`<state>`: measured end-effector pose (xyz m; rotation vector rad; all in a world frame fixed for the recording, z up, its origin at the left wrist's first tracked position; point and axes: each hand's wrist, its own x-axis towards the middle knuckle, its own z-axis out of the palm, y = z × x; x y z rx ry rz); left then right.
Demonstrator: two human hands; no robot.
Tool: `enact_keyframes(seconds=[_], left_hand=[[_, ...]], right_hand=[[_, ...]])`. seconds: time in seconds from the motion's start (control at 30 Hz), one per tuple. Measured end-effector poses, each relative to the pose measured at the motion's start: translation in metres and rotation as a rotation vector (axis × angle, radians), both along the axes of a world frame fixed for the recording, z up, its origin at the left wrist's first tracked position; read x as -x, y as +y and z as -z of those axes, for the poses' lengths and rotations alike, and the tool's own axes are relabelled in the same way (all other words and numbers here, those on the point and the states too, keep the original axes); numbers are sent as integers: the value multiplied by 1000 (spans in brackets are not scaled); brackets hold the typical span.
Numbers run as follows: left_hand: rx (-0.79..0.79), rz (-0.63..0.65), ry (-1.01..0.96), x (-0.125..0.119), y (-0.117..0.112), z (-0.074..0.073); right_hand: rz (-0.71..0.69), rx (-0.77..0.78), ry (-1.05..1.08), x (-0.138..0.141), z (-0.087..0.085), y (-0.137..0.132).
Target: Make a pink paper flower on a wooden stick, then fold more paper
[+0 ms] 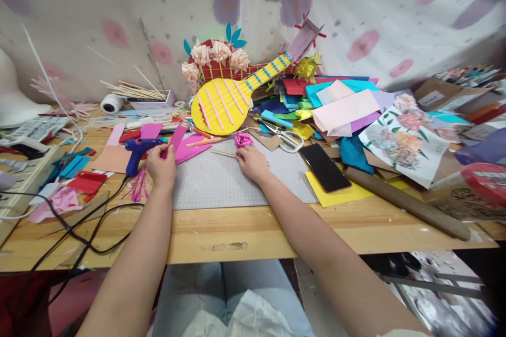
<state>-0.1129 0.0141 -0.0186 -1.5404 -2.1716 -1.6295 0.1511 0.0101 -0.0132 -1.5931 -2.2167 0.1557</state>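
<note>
My left hand [161, 164] is closed on a magenta paper strip [176, 138], which stands up from the fingers beside a blue glue gun [138, 154]. A larger magenta paper piece [193, 148] lies just to its right. My right hand [253, 163] is closed over the grey cutting mat [221, 184], its fingertips at the base of a pink paper rose [243, 139]. A thin wooden stick [222, 153] runs beneath that hand; the exact grip is partly hidden. An orange pencil [205, 141] rests across the magenta paper.
Behind stands a yellow paper banjo-like instrument [221, 108]. Scissors [290, 140], a black phone [324, 167] and coloured paper [343, 110] lie to the right, near a long wooden stick [407, 202]. Black cables [95, 245] hang over the left table edge.
</note>
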Motion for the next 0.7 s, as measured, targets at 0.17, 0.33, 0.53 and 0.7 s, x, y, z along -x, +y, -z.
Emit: enact_keyframes(seconds=[0.17, 0.33, 0.53, 0.7], left_hand=[[37, 25, -103, -4, 4, 2], [19, -8, -25, -15, 13, -21], [172, 113, 350, -13, 41, -39], [273, 146, 586, -9, 56, -34]], right_hand=[[0, -22, 29, 0, 1, 1], [-2, -4, 87, 0, 1, 1], [-5, 28, 106, 0, -2, 2], [-24, 14, 87, -1, -4, 2]])
